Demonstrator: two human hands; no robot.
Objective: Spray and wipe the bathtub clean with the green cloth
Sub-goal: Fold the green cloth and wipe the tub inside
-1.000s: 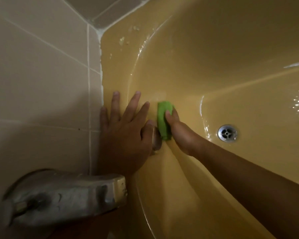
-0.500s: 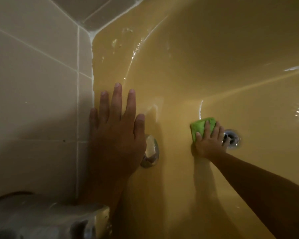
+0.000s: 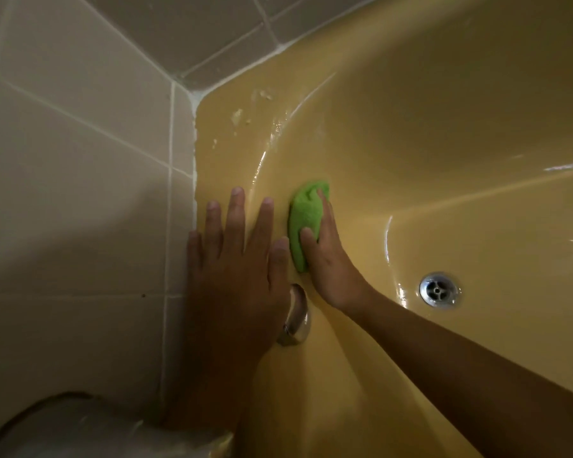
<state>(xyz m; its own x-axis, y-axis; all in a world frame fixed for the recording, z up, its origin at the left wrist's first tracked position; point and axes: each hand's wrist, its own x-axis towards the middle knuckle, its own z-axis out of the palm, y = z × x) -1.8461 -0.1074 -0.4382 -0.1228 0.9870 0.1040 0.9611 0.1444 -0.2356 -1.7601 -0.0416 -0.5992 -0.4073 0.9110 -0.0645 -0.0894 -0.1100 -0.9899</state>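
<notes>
The head camera looks down. The left hand [image 3: 235, 259] lies flat on the edge of the yellow bathtub [image 3: 444, 127], fingers spread wide, holding nothing. The right hand [image 3: 331, 259] holds the green cloth [image 3: 306, 219] and presses it on the tub's side, just above a round metal cap [image 3: 296, 317]. The tub looks wet and shiny. Small white foam bits [image 3: 237, 115] sit near the corner, so I think some wiping is left.

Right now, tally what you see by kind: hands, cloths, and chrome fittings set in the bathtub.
Hands: 2, the left hand and the right hand
Green cloth: 1
Chrome fittings: 2, the drain and the overflow cover
Total: 5
</notes>
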